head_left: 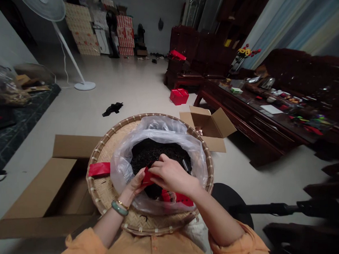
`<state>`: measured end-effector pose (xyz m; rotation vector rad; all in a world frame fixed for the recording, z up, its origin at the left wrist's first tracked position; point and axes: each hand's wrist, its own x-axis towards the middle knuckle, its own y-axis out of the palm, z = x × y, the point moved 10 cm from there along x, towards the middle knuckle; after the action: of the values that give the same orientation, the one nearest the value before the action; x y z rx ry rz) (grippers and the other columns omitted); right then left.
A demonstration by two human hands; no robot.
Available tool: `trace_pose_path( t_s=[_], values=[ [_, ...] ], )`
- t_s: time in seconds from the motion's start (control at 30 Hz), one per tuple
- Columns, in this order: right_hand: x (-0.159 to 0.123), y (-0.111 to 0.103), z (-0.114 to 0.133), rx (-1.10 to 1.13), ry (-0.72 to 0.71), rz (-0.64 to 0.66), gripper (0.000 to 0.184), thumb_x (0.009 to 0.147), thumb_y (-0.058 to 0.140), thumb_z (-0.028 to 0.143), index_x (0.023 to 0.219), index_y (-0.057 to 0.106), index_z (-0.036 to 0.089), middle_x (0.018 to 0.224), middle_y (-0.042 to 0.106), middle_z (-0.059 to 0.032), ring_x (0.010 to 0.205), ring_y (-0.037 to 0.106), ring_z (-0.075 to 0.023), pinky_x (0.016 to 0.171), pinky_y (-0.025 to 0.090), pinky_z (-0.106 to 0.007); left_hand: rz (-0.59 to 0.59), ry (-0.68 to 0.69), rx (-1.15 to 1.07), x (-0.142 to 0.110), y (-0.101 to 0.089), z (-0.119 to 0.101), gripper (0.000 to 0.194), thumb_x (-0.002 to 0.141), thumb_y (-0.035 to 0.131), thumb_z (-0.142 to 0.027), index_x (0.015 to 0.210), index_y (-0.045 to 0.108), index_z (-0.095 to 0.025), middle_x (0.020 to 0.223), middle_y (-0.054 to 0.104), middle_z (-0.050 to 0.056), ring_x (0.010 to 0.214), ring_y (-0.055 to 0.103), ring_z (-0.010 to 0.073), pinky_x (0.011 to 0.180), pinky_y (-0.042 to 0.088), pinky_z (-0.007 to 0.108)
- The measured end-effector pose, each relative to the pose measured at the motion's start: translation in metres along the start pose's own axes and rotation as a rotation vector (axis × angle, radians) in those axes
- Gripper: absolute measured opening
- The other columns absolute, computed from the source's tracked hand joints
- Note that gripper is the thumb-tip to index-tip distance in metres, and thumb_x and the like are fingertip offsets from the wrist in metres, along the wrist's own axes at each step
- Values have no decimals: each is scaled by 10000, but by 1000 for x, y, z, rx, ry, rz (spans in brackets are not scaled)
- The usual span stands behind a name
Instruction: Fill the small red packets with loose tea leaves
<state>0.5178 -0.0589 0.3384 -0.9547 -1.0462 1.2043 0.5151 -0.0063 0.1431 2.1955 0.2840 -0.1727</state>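
My left hand point(135, 184) is closed on a small red packet point(147, 177) and holds it over a clear plastic bag point(121, 154). Above the packet's top my right hand point(174, 174) has its fingers bent together; what they pinch, if anything, is hidden. Dark, dry shreds that look like loose tea leaves point(145, 151) fill the bag. A shiny metal piece point(186, 165) lies on them at the right. More red packets point(182, 198) rest at the bag's near side. The bag stands on a round woven bamboo tray point(105, 194), with another red packet point(99, 169) at its left rim.
An open cardboard box point(42, 188) sits left of the tray, a smaller open carton point(208, 123) beyond it at right. A red box point(179, 96) and a black bag point(112, 109) lie on the floor. Right is a dark wooden table point(245, 105); a white fan point(85, 85) stands far left.
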Motion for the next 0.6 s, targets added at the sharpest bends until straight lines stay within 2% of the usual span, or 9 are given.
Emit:
trace_pose_path(
  t_s=[0.2, 0.4, 0.6],
  values=[
    [-5, -6, -6, -48, 62, 0, 252, 894, 465, 317, 1056, 605, 184, 939, 621, -66, 856, 473, -188, 680, 388, -278, -27, 20, -19, -2, -5, -4, 540, 447, 830, -456, 850, 643, -148, 786, 712, 33, 686, 653, 164, 654, 528, 253],
    [-4, 10, -10, -31, 110, 159, 210, 866, 508, 328, 884, 633, 160, 846, 604, -48, 724, 559, -141, 571, 354, -236, 61, 41, 43, -2, 16, -8, 557, 486, 815, -465, 903, 664, -128, 842, 711, 61, 738, 648, 164, 686, 507, 228],
    [-5, -4, -12, 67, 101, 34, 278, 861, 519, 312, 1090, 591, 172, 1039, 607, -76, 867, 594, -167, 659, 401, -236, 36, 12, 56, -2, 16, -7, 559, 504, 795, -497, 923, 681, -145, 831, 711, 59, 689, 638, 161, 645, 506, 234]
  ],
)
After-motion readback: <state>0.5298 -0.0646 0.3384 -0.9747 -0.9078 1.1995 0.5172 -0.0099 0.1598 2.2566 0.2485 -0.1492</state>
